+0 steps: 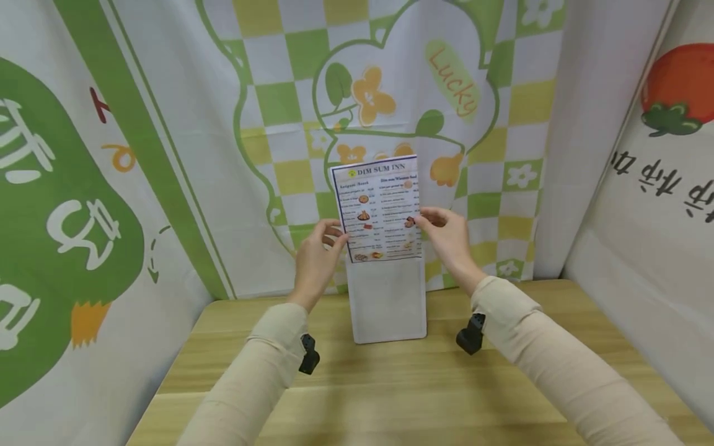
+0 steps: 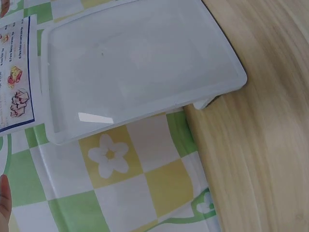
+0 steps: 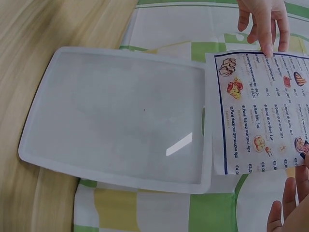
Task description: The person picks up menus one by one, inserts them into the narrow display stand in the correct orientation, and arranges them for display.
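A printed menu sheet (image 1: 376, 210) headed DIM SUM INN is held upright, facing me. My left hand (image 1: 317, 260) pinches its left edge, and my right hand (image 1: 449, 241) pinches its right edge. Just below the sheet, a pale, white-rimmed display board (image 1: 388, 303) stands on the table. In the right wrist view the sheet's lower edge lies close along the board's top rim (image 3: 207, 145); whether they touch, I cannot tell. Only a sliver of the left hand (image 2: 4, 205) shows in the left wrist view.
The wooden table (image 1: 385, 396) carries the board near its back edge. Behind it hangs a green, yellow and white checked cloth (image 1: 279, 105). Printed cloth walls (image 1: 173, 204) close in both sides. A short foot (image 2: 206, 102) shows under the board's lower corner.
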Motion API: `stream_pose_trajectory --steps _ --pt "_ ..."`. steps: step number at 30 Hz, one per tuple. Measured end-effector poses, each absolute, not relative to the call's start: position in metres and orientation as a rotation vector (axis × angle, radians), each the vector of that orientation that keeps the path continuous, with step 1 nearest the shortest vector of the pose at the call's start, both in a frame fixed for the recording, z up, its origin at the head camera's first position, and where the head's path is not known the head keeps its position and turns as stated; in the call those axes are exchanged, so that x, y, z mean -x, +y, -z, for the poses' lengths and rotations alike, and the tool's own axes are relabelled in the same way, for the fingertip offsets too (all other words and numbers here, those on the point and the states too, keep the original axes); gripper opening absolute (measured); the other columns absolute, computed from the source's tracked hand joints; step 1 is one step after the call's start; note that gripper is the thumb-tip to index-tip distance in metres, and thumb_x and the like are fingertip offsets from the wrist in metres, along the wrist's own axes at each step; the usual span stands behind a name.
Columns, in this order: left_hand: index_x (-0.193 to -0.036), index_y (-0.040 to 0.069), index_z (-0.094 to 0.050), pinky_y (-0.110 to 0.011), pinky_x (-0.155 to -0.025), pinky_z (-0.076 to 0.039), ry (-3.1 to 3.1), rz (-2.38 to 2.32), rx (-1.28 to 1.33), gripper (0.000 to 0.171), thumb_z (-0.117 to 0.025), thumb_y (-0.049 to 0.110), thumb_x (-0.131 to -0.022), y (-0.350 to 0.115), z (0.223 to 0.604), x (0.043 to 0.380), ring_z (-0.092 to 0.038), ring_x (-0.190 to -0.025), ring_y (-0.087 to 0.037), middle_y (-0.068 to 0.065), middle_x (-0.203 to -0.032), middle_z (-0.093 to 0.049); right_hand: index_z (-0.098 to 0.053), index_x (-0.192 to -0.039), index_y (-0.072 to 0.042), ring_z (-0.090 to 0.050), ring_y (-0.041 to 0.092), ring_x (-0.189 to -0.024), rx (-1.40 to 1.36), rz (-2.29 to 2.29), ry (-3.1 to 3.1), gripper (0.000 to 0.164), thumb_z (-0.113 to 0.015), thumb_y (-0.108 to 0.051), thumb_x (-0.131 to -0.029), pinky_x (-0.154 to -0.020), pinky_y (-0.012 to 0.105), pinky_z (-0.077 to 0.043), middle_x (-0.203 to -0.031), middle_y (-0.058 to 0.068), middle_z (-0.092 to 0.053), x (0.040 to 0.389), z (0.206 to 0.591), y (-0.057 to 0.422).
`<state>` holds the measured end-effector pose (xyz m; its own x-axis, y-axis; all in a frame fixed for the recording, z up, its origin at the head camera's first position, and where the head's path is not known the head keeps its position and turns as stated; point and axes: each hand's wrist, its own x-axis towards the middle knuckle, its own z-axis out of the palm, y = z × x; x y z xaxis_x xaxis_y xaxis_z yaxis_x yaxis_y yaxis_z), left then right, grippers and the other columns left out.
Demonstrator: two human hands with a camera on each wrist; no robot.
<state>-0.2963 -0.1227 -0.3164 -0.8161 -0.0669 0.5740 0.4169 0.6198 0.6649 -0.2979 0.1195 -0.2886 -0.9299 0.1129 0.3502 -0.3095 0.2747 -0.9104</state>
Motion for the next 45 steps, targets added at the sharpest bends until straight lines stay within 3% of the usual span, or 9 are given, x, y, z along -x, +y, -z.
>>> stream_pose_trajectory --steps 32,45 --pt "-0.120 0.013 -0.062 -0.036 -0.070 -0.051 -2.299 1.059 0.242 0.027 -0.068 0.022 -0.096 -0.127 0.316 0.324 -0.065 -0.088 -0.020 -0.002 -0.108 -0.072 -0.069 -0.116 -0.005 -0.058 0.021 -0.094 -0.148 -1.536 -2.230 0.024 -0.065 -0.020 -0.098 -0.076 0.031 -0.047 -0.106 0.010 -0.068 0.330 0.283 0.107" --pt "-0.120 0.014 -0.063 -0.035 -0.065 -0.048 -2.296 1.008 0.247 0.026 -0.067 0.025 -0.096 -0.124 0.312 0.326 -0.065 -0.083 -0.019 -0.001 -0.106 -0.073 -0.069 -0.116 -0.004 -0.059 0.022 -0.097 -0.147 -1.522 -2.240 0.024 -0.064 -0.019 -0.098 -0.079 0.032 -0.047 -0.107 0.010 -0.068 0.336 0.276 0.109"
